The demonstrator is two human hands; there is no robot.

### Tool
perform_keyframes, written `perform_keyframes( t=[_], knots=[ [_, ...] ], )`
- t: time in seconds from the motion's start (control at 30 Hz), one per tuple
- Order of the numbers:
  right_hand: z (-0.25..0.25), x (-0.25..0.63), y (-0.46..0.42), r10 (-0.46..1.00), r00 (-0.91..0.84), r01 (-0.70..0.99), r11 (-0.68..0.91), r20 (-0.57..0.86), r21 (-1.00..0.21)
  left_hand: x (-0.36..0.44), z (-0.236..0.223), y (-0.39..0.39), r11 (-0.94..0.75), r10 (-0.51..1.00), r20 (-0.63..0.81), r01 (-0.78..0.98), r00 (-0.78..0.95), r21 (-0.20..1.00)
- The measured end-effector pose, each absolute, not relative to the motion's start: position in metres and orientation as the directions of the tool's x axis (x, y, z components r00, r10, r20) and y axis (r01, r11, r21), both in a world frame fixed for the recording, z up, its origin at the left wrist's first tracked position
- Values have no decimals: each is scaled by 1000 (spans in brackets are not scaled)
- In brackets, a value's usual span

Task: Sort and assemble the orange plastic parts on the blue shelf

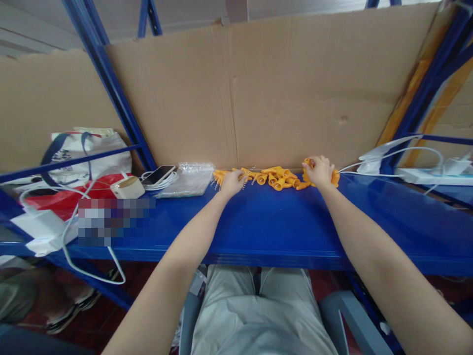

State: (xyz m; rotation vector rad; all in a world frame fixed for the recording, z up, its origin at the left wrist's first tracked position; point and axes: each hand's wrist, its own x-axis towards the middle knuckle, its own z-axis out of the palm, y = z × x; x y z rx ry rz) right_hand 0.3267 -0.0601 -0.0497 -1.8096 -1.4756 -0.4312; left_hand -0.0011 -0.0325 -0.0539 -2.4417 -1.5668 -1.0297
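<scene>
A row of small orange plastic pieces (278,178), several with hollow flared ends, lies on the blue shelf (273,222) at the foot of the cardboard. At the row's left end, my left hand (232,183) is closed over orange pieces, and one shows at the fingertips. Thin coiled metal springs (253,169) stick out around this hand. My right hand (320,171) curls around an orange piece (309,162) at the right end, with more orange pieces under and beside it. The fingers partly hide what each hand grips.
Left of the pieces lie a clear plastic bag (194,178), a phone (159,175) with a white cable, and a white-and-gold box (127,187). A tote bag (90,153) stands farther left. A power strip (436,176) lies at right. Blue posts (111,84) frame the cardboard panel (273,93).
</scene>
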Motion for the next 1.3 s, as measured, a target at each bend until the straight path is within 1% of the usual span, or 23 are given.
perform_keyframes(
  t=[0.1, 0.2, 0.27, 0.47, 0.57, 0.73, 0.83, 0.97, 1.03, 1.13, 1.23, 1.3],
  knots=[
    [-54, 328, -59, 713, 280, 939, -64, 643, -338, 0, -51, -37, -489, 742, 603, 852, 291, 190],
    [-56, 327, -58, 723, 254, 947, -52, 642, -317, 1, -48, -43, -461, 723, 630, 877, 284, 135],
    [-56, 325, -58, 725, 245, 950, -47, 644, -309, 1, -46, -46, -442, 730, 628, 887, 271, 131],
    [-49, 324, -51, 740, 237, 957, -69, 629, -280, 4, -45, -48, -435, 750, 613, 884, 251, 170],
    [-41, 326, -44, 775, 255, 959, -129, 578, -251, 4, -46, -48, -442, 742, 619, 883, 259, 159],
    [-30, 326, -28, 854, 237, 971, -192, 464, -143, 4, -45, -49, -419, 753, 611, 894, 243, 161],
    [-30, 324, -19, 875, 226, 974, -201, 428, -102, 4, -45, -49, -408, 769, 590, 900, 247, 155],
    [-33, 325, -9, 887, 231, 973, -221, 401, -73, 4, -50, -47, -395, 792, 545, 912, 276, 112],
    [-34, 327, -5, 885, 233, 972, -219, 404, -80, 5, -54, -45, -402, 797, 531, 909, 288, 111],
    [-33, 332, -4, 865, 253, 967, -219, 433, -127, 5, -59, -43, -428, 806, 509, 892, 303, 146],
    [-28, 336, -11, 843, 311, 950, -257, 440, -178, 5, -63, -42, -437, 832, 459, 877, 311, 197],
    [-24, 336, -19, 838, 338, 940, -284, 427, -186, 6, -64, -42, -429, 852, 419, 877, 314, 215]
  ],
)
